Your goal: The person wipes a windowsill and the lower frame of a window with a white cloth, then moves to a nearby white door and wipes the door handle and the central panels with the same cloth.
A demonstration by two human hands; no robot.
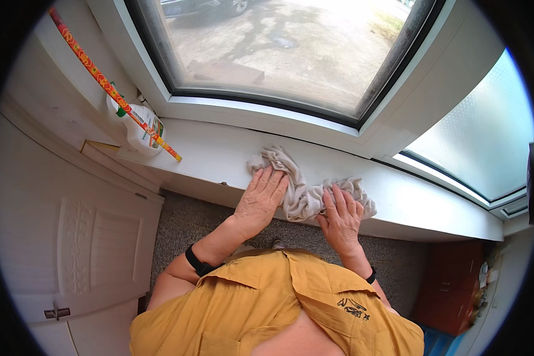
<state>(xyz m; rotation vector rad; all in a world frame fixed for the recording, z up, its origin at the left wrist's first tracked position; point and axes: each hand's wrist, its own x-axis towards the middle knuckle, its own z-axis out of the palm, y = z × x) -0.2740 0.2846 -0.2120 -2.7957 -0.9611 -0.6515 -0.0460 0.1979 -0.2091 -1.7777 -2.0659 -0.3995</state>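
A crumpled off-white cloth (pixel 301 202) lies bunched on the white windowsill (pixel 204 147), with part of it at the front edge. My left hand (pixel 261 198) rests on the cloth's left bunch, fingers extended over the fabric and thumb side hidden. On the right bunch, my right hand (pixel 341 213) has its fingers bent over the folds and its thumb at the near side. A twisted stretch of fabric joins the two bunches between my hands.
At the sill's left end stands a white plastic bottle (pixel 142 133) with a green cap. A red-and-orange patterned stick (pixel 102 80) slants in front of it. Behind the sill is a screened window (pixel 276 49). A white door (pixel 102 236) is at left, a reddish-brown cabinet (pixel 447 285) at lower right.
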